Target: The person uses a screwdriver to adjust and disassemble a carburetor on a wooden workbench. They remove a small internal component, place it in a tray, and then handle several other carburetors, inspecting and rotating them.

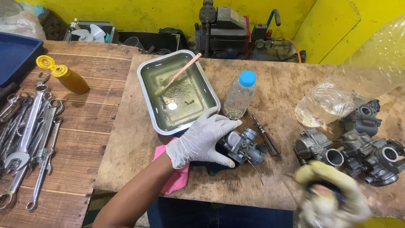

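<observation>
Gloved left hand grips the grey carburetor; blurred right hand, grip unclear.

One camera only, worn on the head, looks steeply down and slightly forward over a plywood board on the workbench, close enough that the left hand sits mid-frame. The yellow wall runs along the top edge, the spanners reach the left edge (no second view shares the scene).
</observation>
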